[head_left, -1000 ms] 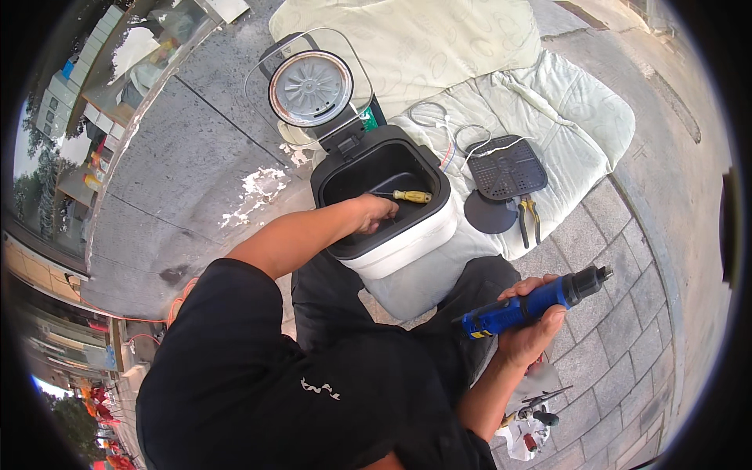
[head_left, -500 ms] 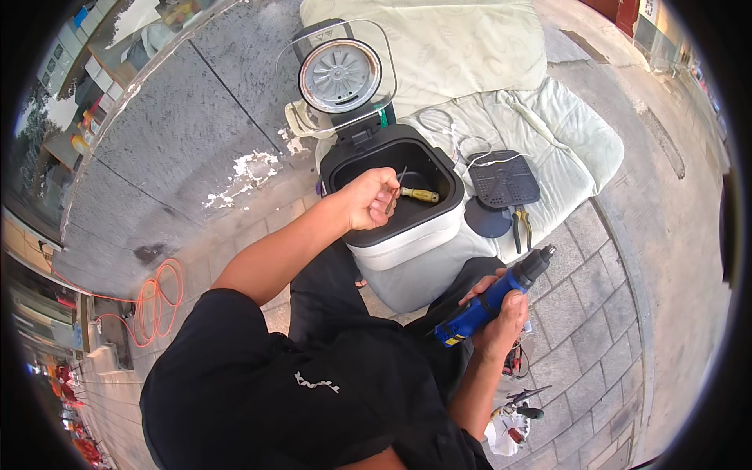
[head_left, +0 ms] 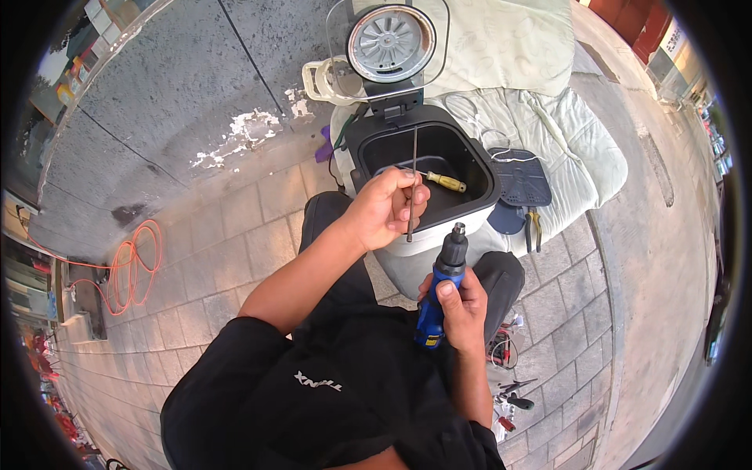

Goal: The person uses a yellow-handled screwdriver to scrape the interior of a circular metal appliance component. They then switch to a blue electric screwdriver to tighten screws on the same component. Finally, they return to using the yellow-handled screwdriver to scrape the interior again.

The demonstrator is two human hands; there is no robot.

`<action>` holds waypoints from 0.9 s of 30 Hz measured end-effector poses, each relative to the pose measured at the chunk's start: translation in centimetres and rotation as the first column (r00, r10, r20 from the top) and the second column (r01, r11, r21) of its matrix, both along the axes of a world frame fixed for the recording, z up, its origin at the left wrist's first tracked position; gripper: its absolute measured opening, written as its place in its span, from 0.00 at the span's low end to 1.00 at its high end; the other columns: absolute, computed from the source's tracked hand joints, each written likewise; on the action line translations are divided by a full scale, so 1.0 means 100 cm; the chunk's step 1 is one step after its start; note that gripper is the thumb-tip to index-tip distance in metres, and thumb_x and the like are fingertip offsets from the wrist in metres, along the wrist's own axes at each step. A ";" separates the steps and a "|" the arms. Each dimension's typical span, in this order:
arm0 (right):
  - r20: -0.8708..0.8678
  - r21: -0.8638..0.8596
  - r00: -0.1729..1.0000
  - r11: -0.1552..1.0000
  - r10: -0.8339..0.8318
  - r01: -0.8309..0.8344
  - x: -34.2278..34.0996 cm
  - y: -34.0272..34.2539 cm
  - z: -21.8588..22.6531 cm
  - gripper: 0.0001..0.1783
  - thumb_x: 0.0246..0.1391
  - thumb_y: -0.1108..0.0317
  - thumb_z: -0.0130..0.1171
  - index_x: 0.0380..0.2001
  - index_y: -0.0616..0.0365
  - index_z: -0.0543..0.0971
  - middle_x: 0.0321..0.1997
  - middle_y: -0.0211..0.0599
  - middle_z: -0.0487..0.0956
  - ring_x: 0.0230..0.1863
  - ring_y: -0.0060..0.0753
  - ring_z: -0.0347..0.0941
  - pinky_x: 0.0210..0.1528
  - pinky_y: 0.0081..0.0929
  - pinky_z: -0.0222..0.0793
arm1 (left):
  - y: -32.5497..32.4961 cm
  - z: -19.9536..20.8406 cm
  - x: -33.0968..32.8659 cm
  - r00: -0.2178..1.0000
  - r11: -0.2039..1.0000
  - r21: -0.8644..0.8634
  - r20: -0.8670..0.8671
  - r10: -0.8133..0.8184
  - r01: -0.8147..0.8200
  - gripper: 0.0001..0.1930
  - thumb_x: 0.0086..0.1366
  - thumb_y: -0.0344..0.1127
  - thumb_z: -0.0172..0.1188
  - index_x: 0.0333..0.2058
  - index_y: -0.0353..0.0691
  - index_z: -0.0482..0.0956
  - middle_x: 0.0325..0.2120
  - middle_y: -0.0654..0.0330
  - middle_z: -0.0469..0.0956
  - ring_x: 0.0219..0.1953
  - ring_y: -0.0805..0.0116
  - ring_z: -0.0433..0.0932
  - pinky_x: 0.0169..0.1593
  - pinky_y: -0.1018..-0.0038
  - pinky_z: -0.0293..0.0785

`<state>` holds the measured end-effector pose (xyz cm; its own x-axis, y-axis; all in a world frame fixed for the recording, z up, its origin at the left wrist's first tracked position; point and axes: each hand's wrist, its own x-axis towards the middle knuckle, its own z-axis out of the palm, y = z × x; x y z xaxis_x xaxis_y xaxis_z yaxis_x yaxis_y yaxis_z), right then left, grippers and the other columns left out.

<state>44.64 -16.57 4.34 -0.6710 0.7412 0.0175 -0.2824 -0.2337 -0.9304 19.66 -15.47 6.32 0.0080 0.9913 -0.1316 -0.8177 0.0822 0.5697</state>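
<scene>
Screwdriver (head_left: 445,182) in appliance tub (head_left: 470,205) — pliers (head_left: 533,228) right, on cushion (head_left: 583,157)

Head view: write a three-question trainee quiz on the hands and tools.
1. True or false: the right hand holds a blue power driver.
2. What does the left hand hold? A) pliers B) a thin metal rod C) a cable
3. Where does the yellow-handled screwdriver lie?

Key: 1. True. 2. B. 3. Inside the open appliance's black tub.

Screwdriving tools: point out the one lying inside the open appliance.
The yellow-handled screwdriver lies in the black tub. The blue electric screwdriver is in the right hand.
</scene>
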 end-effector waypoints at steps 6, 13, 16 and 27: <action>0.080 0.011 0.997 1.000 0.018 -0.019 -0.015 -0.010 0.002 0.19 0.70 0.59 0.66 0.52 0.63 0.76 0.39 0.34 0.83 0.37 0.22 0.77 0.41 0.24 0.75 | -0.019 -0.006 -0.010 1.000 0.992 0.126 -0.009 -0.025 0.026 0.07 0.76 0.36 0.58 0.45 0.40 0.78 0.39 0.63 0.79 0.25 0.83 0.71 0.20 0.84 0.64; 0.099 -0.005 0.993 0.997 0.071 -0.071 -0.018 -0.023 -0.001 0.19 0.70 0.59 0.66 0.53 0.63 0.77 0.39 0.32 0.82 0.38 0.21 0.77 0.43 0.24 0.75 | -0.038 0.000 -0.005 0.988 0.979 0.187 0.146 0.051 -0.078 0.10 0.79 0.35 0.57 0.54 0.39 0.78 0.43 0.62 0.78 0.34 0.83 0.75 0.30 0.85 0.69; 0.138 0.043 0.987 0.996 0.078 -0.084 -0.018 -0.025 -0.004 0.20 0.70 0.56 0.64 0.51 0.63 0.77 0.40 0.35 0.83 0.38 0.24 0.78 0.43 0.26 0.76 | -0.041 0.002 -0.011 0.983 0.960 0.213 0.055 0.173 -0.181 0.10 0.80 0.35 0.57 0.54 0.41 0.78 0.44 0.63 0.77 0.31 0.82 0.71 0.30 0.84 0.67; 0.154 0.051 0.983 0.993 0.099 -0.108 -0.014 -0.029 -0.004 0.19 0.70 0.57 0.65 0.50 0.62 0.77 0.38 0.35 0.83 0.38 0.25 0.78 0.45 0.28 0.74 | -0.044 0.030 -0.016 0.935 0.924 0.238 -0.117 0.334 -0.300 0.10 0.79 0.38 0.59 0.51 0.39 0.79 0.40 0.63 0.79 0.28 0.82 0.67 0.29 0.82 0.63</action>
